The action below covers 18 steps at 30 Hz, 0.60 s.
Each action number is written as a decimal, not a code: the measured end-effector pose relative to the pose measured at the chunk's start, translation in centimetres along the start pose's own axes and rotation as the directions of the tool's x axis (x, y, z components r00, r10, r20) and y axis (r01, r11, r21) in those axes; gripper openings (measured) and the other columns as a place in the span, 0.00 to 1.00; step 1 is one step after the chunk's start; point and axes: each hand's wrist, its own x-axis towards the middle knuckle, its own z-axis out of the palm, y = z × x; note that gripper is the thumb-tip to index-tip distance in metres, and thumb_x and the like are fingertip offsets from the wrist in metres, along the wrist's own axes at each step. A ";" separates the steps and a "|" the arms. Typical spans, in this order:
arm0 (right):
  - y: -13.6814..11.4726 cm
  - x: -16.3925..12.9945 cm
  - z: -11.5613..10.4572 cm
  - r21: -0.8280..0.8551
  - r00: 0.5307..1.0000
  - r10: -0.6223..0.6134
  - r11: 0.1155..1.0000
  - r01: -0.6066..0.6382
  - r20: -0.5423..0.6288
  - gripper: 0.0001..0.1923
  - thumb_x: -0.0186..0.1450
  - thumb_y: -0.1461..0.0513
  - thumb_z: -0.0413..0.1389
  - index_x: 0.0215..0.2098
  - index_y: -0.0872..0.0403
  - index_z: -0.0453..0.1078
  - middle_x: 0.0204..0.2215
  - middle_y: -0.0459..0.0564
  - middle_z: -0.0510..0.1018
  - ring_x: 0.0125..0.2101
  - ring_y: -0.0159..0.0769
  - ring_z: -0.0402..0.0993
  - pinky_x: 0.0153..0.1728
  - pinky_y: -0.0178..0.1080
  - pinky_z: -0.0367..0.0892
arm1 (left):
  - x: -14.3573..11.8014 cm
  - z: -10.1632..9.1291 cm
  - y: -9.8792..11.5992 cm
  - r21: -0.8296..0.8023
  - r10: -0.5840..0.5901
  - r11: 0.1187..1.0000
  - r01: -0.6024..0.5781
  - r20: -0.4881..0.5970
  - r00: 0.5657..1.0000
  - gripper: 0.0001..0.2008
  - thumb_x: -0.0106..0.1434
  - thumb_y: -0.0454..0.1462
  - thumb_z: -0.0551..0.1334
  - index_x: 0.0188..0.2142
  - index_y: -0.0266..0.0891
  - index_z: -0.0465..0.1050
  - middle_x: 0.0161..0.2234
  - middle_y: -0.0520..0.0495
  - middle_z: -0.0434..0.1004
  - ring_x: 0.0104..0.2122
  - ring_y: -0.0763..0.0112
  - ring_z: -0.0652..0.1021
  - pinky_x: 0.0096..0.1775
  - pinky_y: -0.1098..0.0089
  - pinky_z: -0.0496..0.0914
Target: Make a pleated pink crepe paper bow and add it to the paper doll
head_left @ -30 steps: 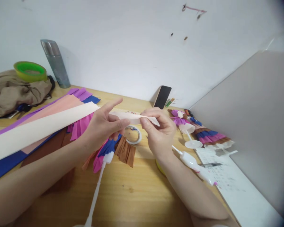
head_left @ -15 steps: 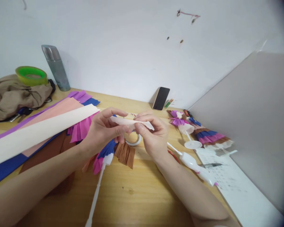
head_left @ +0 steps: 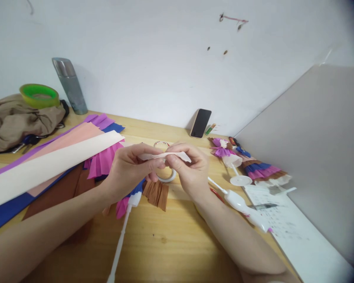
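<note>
A strip of white crepe paper [head_left: 179,155] is pinched between my two hands above the middle of the table. My left hand [head_left: 132,163] grips its left end between thumb and fingers. My right hand [head_left: 190,167] has thumb and fingers closed on the right part, with the tip sticking out past them. Under the hands lies a roll of white tape [head_left: 171,177], partly hidden. Near my left hand, a white stick [head_left: 120,239] carries blue and pink crepe paper, and a piece of brown crepe paper [head_left: 156,194] lies beside it.
Long coloured paper strips [head_left: 56,167] are layered at left. Behind stand a grey bottle [head_left: 73,88], a green tape roll [head_left: 39,96] on brown cloth and a phone [head_left: 201,123]. At right lie a layered paper skirt [head_left: 264,171], a white hot glue gun [head_left: 244,208] and a written sheet [head_left: 301,232].
My left fingers have come down and closed onto the paper's left end. My right hand keeps its pinch, almost still.
</note>
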 end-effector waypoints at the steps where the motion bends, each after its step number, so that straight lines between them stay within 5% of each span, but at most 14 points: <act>1: 0.0 0.0 -0.1 -0.023 1.000 0.015 1.000 -0.015 -0.002 0.02 0.60 0.63 0.60 0.30 0.51 0.73 0.26 0.44 0.76 0.26 0.32 0.72 0.28 0.36 0.68 | -0.1 0.0 0.0 0.018 -0.001 1.000 0.001 -0.004 1.000 0.05 0.54 0.34 0.71 0.32 0.38 0.80 0.23 0.52 0.82 0.16 0.76 0.76 0.19 0.78 0.72; 8: -1.2 0.8 -1.5 -0.273 0.975 -0.132 0.945 0.178 0.177 0.23 0.58 0.64 0.62 0.52 0.48 0.69 0.46 0.51 0.77 0.45 0.41 0.74 0.43 0.45 0.70 | 0.0 0.1 0.9 0.120 -0.013 0.993 0.023 -0.078 0.997 0.03 0.53 0.35 0.70 0.29 0.36 0.81 0.16 0.52 0.77 0.16 0.75 0.75 0.20 0.77 0.71; 13: -2.1 1.0 -1.3 -0.399 0.950 -0.220 0.868 0.294 0.222 0.10 0.60 0.66 0.61 0.40 0.50 0.73 0.36 0.49 0.77 0.33 0.36 0.73 0.34 0.40 0.69 | 0.1 0.1 0.9 0.128 -0.032 0.991 0.038 -0.046 0.998 0.04 0.54 0.35 0.70 0.30 0.36 0.80 0.16 0.52 0.77 0.16 0.75 0.75 0.20 0.76 0.71; 18: -1.9 0.7 -0.9 -0.372 0.971 -0.168 0.901 0.222 0.172 0.08 0.62 0.69 0.58 0.27 0.52 0.71 0.27 0.45 0.76 0.30 0.34 0.73 0.34 0.39 0.67 | -0.1 0.0 0.8 0.144 -0.019 0.989 0.025 -0.043 0.999 0.22 0.54 0.37 0.71 0.48 0.38 0.76 0.22 0.52 0.81 0.18 0.74 0.77 0.22 0.74 0.75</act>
